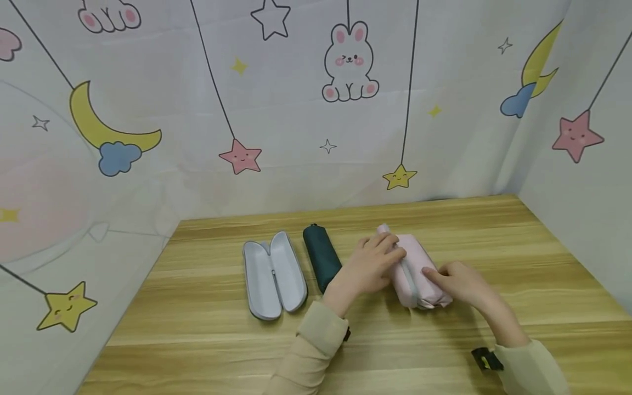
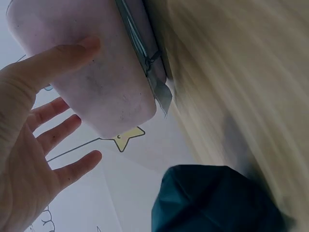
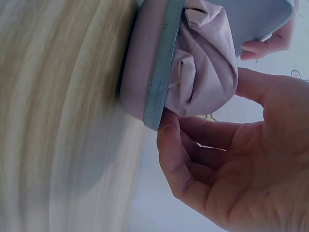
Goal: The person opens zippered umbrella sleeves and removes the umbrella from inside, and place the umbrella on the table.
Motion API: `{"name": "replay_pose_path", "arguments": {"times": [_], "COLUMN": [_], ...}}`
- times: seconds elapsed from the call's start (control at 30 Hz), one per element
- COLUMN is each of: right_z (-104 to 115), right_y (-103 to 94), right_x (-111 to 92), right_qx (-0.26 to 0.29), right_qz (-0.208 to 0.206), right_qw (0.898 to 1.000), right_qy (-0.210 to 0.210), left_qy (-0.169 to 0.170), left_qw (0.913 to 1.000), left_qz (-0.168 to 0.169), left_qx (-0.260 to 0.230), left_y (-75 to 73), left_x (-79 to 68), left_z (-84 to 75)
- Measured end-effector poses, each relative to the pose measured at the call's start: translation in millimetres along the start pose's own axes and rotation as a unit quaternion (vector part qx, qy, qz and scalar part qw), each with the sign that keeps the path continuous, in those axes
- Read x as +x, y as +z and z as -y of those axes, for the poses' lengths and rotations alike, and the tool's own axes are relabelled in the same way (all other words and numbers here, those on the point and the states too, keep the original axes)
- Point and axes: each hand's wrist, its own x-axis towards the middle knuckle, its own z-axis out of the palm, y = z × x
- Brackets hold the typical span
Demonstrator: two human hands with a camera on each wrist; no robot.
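A pink zippered pencil case [image 1: 417,258] with a grey zip band lies on the right half of the table, between both hands. My left hand [image 1: 365,266] holds its left side; in the left wrist view the thumb lies across the pink face while other fingers spread beyond the edge. At the near right side, my right hand [image 1: 461,282] grips the case between thumb and bent fingers. The right wrist view shows these fingertips right at the zip band [image 3: 164,72], beside the folded, creased end. A dark green pouch [image 1: 320,252] lies left of my left hand.
An open hard case [image 1: 254,280] with pale grey lining and a dark outer shell lies at the left, its two halves side by side. Behind the wooden table [image 1: 207,356] hangs a curtain [image 1: 296,109] printed with rabbits, stars and moons, continuing along both sides.
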Motion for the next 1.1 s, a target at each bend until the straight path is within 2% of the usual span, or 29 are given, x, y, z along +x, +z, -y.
{"name": "replay_pose_path", "arguments": {"times": [0.3,0.57,0.8,1.1], "right_z": [5,16,26,32], "right_y": [7.0,14.4,14.1,16.7], "right_x": [7,11,16,21], "right_qx": [-0.066,-0.113,-0.140,-0.163], "right_qz": [-0.042,-0.060,-0.042,-0.012], "right_qw": [0.997,0.992,0.989,0.985], "right_qy": [-0.005,0.013,0.034,0.063], "left_qy": [-0.009,-0.037,-0.053,-0.052], "left_qw": [0.9999,0.9992,0.9976,0.9974], "left_qz": [-0.007,0.000,0.002,0.015], "left_qx": [0.009,-0.017,-0.045,-0.047], "left_y": [-0.2,0.3,-2.6,-1.6], "left_x": [-13.5,-22.5,-29.9,-33.9], "left_z": [4.9,9.7,11.6,9.3]}}
